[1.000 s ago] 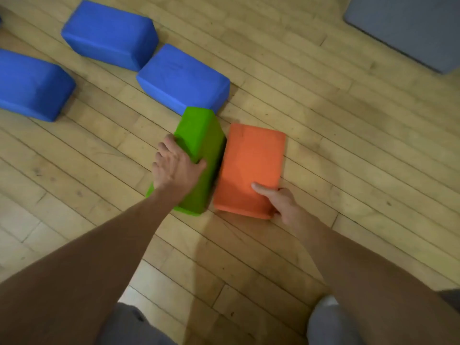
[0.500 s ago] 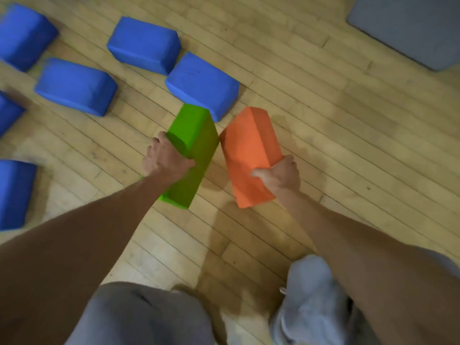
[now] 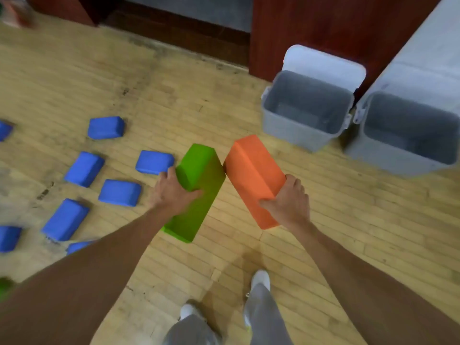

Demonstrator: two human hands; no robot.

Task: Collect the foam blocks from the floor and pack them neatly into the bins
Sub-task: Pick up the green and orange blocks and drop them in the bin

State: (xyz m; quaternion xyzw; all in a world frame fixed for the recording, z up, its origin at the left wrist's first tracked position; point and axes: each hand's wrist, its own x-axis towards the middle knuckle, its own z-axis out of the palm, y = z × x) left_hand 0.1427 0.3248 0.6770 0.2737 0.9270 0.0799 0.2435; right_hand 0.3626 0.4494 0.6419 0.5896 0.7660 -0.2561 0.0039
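My left hand (image 3: 171, 192) grips a green foam block (image 3: 199, 175) lifted off the wooden floor. My right hand (image 3: 288, 202) grips an orange foam block (image 3: 251, 170), also in the air. The far top corners of the two blocks touch. Several blue foam blocks (image 3: 119, 192) lie scattered on the floor to the left. Two grey bins stand open at the upper right: the nearer bin (image 3: 298, 130) is just beyond the orange block, and the second bin (image 3: 398, 158) is at its right.
A dark red wooden wall (image 3: 311, 26) runs behind the bins, with a grey lid (image 3: 323, 63) leaning against it. A green object (image 3: 5, 287) shows at the lower left edge. My legs and white shoes (image 3: 260, 280) stand on the floor below.
I have stood up, lifting both blocks off the floor. The view swung up and right, so the two grey bins and the wall have come into sight.
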